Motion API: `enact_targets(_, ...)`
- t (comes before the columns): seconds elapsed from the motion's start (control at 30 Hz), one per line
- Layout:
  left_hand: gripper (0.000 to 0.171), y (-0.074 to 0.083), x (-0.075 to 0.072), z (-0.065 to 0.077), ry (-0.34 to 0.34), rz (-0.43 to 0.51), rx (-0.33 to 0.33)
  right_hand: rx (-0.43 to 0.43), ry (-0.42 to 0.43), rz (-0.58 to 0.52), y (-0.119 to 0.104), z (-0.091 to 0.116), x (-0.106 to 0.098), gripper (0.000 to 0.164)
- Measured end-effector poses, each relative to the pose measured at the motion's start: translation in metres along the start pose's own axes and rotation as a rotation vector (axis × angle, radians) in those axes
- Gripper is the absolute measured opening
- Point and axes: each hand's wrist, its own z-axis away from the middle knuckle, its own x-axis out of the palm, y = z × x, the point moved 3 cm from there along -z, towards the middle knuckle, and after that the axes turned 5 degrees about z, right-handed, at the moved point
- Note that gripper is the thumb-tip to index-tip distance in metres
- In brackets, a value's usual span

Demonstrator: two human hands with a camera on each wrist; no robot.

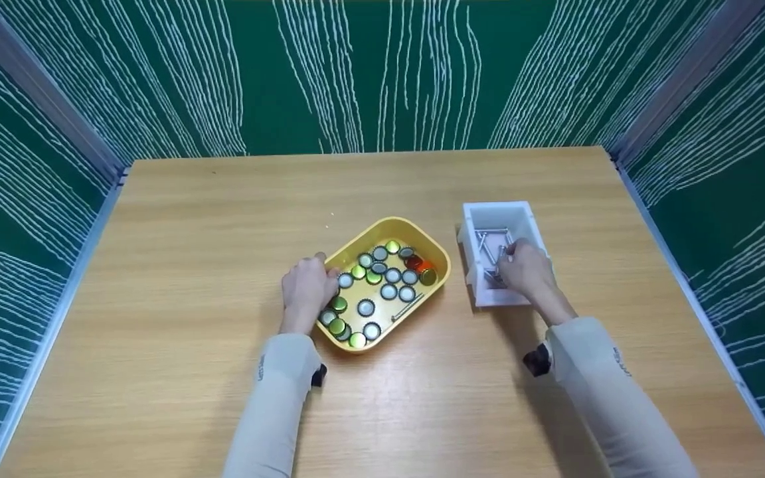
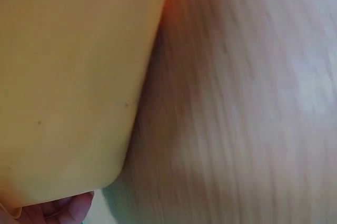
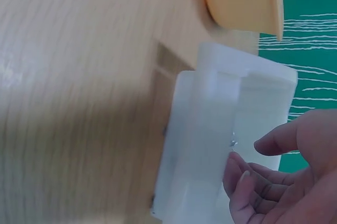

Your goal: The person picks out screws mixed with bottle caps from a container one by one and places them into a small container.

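On the table stands a yellow tub (image 1: 437,247) holding bottle caps (image 1: 366,307), green, silver-grey and red-orange, and one long screw (image 1: 408,307). My left hand (image 1: 308,287) grips the tub's left rim; in the left wrist view its curled fingers (image 2: 79,206) show at the tub's edge. To the right is a white plastic bin (image 1: 497,211) with several silver screws (image 1: 485,247) inside. My right hand (image 1: 527,269) reaches into the bin over the screws. In the right wrist view, its thumb and loosely bent fingers (image 3: 243,184) stand apart, with nothing visible between them.
The wooden table (image 1: 176,265) meets green walls (image 1: 396,79) with white wavy lines at the back and sides. A narrow strip of table separates tub and bin. Tiny white specks lie behind the tub.
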Motion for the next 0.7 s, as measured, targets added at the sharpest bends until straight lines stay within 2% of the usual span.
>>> enact_targets(0.2, 0.035, -0.003, -0.004, -0.002, -0.067, 0.109, -0.032, -0.043, 0.031, -0.027, -0.002, 0.002, -0.010, 0.039)
enact_targets(0.37, 0.049, -0.005, -0.007, -0.003, -0.150, 0.258, -0.061, -0.118, 0.023, -0.087, -0.003, 0.000, -0.019, 0.040)
enact_targets(0.57, 0.075, -0.010, -0.013, -0.004, -0.253, 0.417, -0.020, -0.242, -0.057, -0.144, -0.002, 0.003, -0.020, 0.051)
enact_targets(0.63, 0.078, -0.010, -0.019, -0.004, -0.264, 0.450, -0.010, -0.265, -0.049, -0.154, -0.002, 0.005, -0.020, 0.055)
enact_targets(0.7, 0.080, -0.011, -0.026, -0.005, -0.246, 0.475, -0.002, -0.283, -0.029, -0.159, -0.002, 0.007, -0.021, 0.061)
